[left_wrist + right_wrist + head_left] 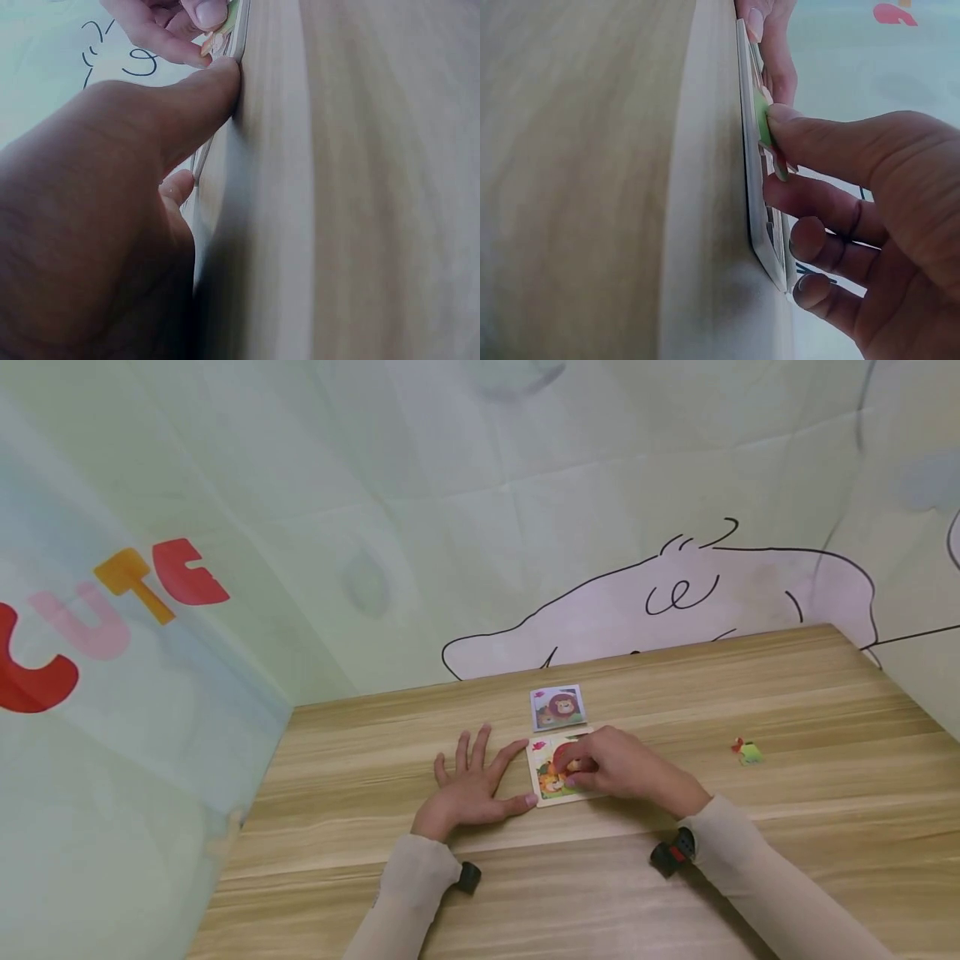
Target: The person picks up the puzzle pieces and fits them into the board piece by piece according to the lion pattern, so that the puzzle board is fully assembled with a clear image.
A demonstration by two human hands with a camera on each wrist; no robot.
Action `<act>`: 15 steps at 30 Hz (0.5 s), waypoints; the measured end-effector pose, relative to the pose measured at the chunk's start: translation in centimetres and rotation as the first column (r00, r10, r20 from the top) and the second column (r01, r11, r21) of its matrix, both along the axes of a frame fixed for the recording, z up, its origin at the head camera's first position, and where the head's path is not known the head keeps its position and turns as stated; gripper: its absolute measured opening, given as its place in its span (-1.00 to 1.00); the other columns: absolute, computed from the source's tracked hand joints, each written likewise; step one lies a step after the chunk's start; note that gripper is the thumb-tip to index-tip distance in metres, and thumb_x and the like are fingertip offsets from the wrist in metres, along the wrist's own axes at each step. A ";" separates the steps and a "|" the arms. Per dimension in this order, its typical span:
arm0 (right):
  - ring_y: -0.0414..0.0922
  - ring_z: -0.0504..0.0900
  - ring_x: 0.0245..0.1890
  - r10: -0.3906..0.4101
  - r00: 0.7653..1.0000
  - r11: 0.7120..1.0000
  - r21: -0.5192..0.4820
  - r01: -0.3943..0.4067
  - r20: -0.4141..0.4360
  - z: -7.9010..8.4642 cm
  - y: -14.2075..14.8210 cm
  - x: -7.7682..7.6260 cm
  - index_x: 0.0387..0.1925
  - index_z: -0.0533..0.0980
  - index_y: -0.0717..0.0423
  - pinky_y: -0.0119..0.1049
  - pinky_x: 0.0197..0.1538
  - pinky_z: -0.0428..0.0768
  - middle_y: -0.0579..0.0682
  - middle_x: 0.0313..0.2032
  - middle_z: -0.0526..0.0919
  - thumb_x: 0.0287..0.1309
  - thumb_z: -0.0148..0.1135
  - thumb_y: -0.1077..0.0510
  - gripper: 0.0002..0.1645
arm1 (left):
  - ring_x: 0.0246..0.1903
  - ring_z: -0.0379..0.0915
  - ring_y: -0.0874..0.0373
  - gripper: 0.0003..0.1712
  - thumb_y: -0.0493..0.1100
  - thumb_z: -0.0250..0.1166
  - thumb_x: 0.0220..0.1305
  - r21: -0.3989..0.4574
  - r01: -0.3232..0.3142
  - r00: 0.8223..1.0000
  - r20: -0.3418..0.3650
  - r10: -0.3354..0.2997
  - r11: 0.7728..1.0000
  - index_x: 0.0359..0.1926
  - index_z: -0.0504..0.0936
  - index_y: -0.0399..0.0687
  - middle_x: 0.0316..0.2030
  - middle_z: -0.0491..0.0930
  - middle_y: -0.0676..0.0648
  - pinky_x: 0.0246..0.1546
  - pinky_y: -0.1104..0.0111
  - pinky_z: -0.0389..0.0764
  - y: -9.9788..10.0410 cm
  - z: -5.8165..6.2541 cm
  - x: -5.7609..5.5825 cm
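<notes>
A square jigsaw board with a lion picture lies flat on the table. My left hand rests beside it with the fingers spread; thumb and forefinger touch the board's left edge. Over the board's right part, my right hand pinches a jigsaw piece between thumb and forefinger. In the right wrist view this piece shows green and stands tilted at the board's surface. The hand covers much of the board's right side, where gaps between pieces partly show from the right wrist.
Just behind the board lies a card with a matching lion picture. A loose green and red jigsaw piece lies to the right on the wooden table. A printed cloth backdrop hangs behind the table.
</notes>
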State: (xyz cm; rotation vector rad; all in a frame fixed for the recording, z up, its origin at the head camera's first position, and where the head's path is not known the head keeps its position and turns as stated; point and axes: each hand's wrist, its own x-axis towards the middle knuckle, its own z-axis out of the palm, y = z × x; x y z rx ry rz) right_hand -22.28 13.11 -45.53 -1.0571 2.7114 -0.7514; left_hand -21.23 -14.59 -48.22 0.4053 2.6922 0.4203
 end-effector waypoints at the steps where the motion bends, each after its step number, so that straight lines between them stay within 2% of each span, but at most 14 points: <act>1: -0.31 0.47 -0.37 0.001 1.000 1.000 0.011 -0.001 -0.013 0.0 0.0 0.0 -0.08 0.79 -0.13 -0.41 -0.24 0.46 -0.23 -0.33 0.73 0.32 0.52 0.04 -0.84 | 0.72 -0.73 -0.32 0.06 0.64 0.15 0.29 -0.002 0.000 1.000 0.001 0.000 1.000 0.67 -0.14 0.79 0.76 -0.60 -0.07 0.49 -0.60 -0.47 0.0 0.0 0.0; 10: -0.31 0.51 -0.32 0.008 0.999 0.999 0.041 -0.007 -0.037 0.2 -0.1 0.0 -0.08 0.82 -0.14 -0.37 -0.17 0.52 -0.22 -0.25 0.80 0.30 0.54 0.03 -0.83 | 0.73 -0.71 -0.32 0.05 0.64 0.16 0.29 0.008 -0.006 1.000 0.002 0.006 1.000 0.68 -0.11 0.77 0.76 -0.58 -0.07 0.49 -0.60 -0.47 0.0 0.1 0.1; 15: -0.30 0.48 -0.34 -0.002 0.999 0.999 0.033 0.003 -0.036 0.0 -0.2 0.1 -0.17 0.77 -0.15 -0.38 -0.20 0.49 -0.25 -0.35 0.69 0.27 0.56 0.04 -0.88 | 0.72 -0.71 -0.34 0.05 0.66 0.13 0.29 0.001 0.009 1.000 -0.004 -0.009 1.000 0.68 -0.12 0.77 0.76 -0.57 -0.11 0.49 -0.60 -0.46 0.0 0.4 0.2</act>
